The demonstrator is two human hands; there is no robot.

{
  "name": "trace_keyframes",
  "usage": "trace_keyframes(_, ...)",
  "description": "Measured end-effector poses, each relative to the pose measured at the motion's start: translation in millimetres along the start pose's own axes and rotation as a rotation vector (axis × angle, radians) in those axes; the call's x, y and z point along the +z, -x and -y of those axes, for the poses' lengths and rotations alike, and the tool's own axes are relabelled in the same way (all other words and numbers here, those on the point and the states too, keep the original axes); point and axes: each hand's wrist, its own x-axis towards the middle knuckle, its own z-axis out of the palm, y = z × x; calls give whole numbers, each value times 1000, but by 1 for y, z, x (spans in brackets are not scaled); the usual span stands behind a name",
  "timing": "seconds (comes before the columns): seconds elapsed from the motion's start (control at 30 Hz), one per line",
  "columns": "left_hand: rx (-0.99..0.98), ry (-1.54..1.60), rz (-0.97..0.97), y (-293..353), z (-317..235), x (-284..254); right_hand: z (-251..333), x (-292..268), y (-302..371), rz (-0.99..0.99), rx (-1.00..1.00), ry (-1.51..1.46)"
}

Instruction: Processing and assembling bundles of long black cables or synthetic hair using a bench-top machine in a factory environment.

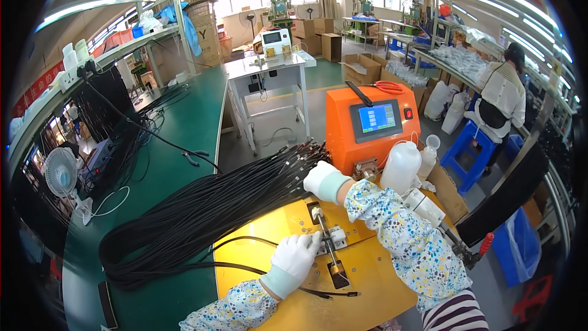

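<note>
My left hand (291,265), in a white glove, is closed at the metal clamping fixture (331,244) on the yellow work surface (245,282). A black cable (248,238) runs into its fingers from the left. Another cable pair (245,266) passes beneath that wrist and ends in small plugs to the right of it. Up at the plug ends of a thick bundle of black cables (202,208) is my gloved right hand (323,181), its fingers curled in among the ends. What those fingertips pinch is partly hidden.
An orange machine (337,122) with a touchscreen stands beyond my right hand, pliers (386,87) on top. A white bottle (401,165) is beside it. On the green table (177,175) lie pliers (195,157) and a small fan (64,178). A person (502,98) sits at the right.
</note>
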Motion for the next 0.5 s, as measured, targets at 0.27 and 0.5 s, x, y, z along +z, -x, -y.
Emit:
trace_keyframes(0.27, -12, 15, 9, 5, 6, 1, -9, 23, -2, -115, -53, -231)
trace_keyframes(0.5, -162, 14, 24, 0, 3, -1, 3, -15, 85, -781, -44, -593)
